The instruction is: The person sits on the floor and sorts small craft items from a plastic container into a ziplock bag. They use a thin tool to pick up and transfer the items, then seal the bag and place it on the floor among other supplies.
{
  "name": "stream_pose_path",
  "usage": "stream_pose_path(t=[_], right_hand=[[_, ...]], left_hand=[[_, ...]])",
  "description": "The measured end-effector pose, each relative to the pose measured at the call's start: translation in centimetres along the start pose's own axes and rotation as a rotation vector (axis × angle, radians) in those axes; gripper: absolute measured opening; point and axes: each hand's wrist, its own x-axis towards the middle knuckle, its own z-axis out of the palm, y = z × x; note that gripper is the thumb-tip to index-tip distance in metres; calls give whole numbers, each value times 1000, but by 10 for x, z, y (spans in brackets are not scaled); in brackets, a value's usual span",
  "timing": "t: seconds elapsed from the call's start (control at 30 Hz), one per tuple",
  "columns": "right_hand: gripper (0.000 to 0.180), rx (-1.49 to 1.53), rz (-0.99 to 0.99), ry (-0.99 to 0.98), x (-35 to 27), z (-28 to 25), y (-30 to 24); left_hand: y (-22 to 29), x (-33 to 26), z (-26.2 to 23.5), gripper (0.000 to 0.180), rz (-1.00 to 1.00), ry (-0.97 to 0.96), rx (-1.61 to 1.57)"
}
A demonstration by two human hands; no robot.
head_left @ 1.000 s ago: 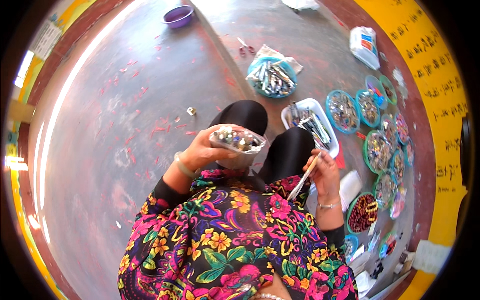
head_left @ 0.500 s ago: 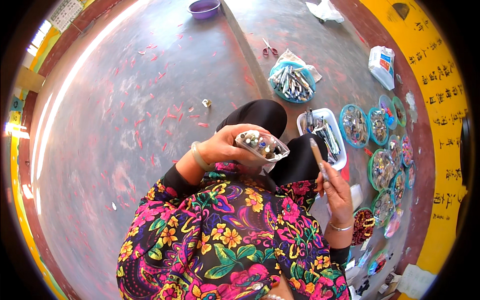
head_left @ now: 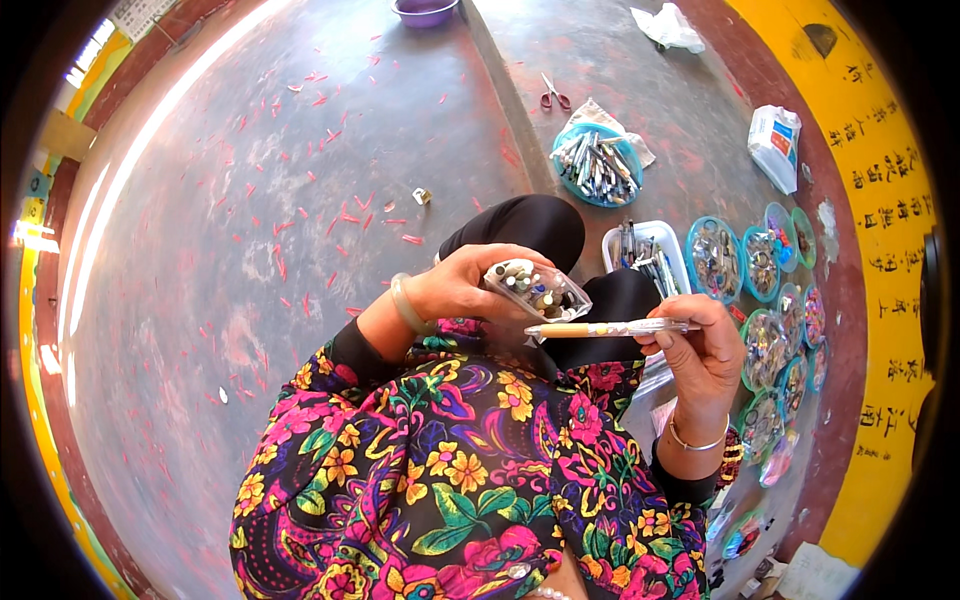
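Note:
My left hand [head_left: 480, 285] is closed round a clear plastic bag [head_left: 566, 305] packed with pens, their ends showing at its mouth. Between the thumb and fingers of my right hand [head_left: 700, 345] is a single pen [head_left: 600, 329], tan at one end and clear with a pattern toward the other. It lies nearly level, its tan end pointing left, just below the bag. Beyond my right knee stands a white tub [head_left: 672, 237] with more pens in it. Farther off, a teal basket [head_left: 640, 165] is heaped with pens.
Several round baskets [head_left: 712, 222] of small items crowd the right side by the wall. Scissors [head_left: 555, 95] lie on the floor beyond the teal basket. A purple basin [head_left: 425, 17] is at the far edge. Red scraps [head_left: 349, 216] litter the floor at left.
My right hand has swung the pen from nearly upright to level and brought its tan end left, close to the bag. My left hand still grips the bag.

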Motion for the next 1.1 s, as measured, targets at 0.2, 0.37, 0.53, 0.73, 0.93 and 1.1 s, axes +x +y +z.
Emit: stream_pose_path(t=[0.2,0.37,0.53,0.73,0.93,1.1], right_hand=[[19,-167,-136,6,6,0,1],[17,-323,-182,-66,14,6,-7],[16,-59,-30,-3,17,15,-8],[17,-172,-173,-96,30,14,0],[18,-200,-71,-109,29,31,1],[15,-217,-91,-81,25,47,13]], left_hand=[[-1,0,-2,57,-10,5,9],[1,0,1,57,-18,15,-23],[-2,0,1,56,-33,14,-106],[-3,1,0,59,-16,-31,-138],[-4,1,1,61,-26,-3,-112],[1,3,3,62,1,-12,-56]])
